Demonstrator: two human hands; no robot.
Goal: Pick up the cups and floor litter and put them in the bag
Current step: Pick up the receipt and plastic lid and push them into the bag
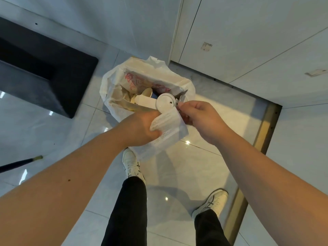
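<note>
A white plastic bag (110, 80) stands open on the floor in front of me. Inside lie a white cup with a round lid (164, 102), crumpled beige paper cups (147, 92) and red-printed packaging (131, 80). My left hand (140, 126) grips the near rim of the bag together with a printed paper receipt (168, 128) that hangs down over the bag's front. My right hand (198, 118) pinches the top edge of that receipt just beside the lid, over the bag's mouth.
A dark low block (44, 71) stands on the floor to the left. White cabinet doors (248, 41) rise at the right, with a metal floor strip (262, 132) below. A dark stick with a brass tip (21, 163) lies at the left edge. My shoes (131, 164) stand behind the bag.
</note>
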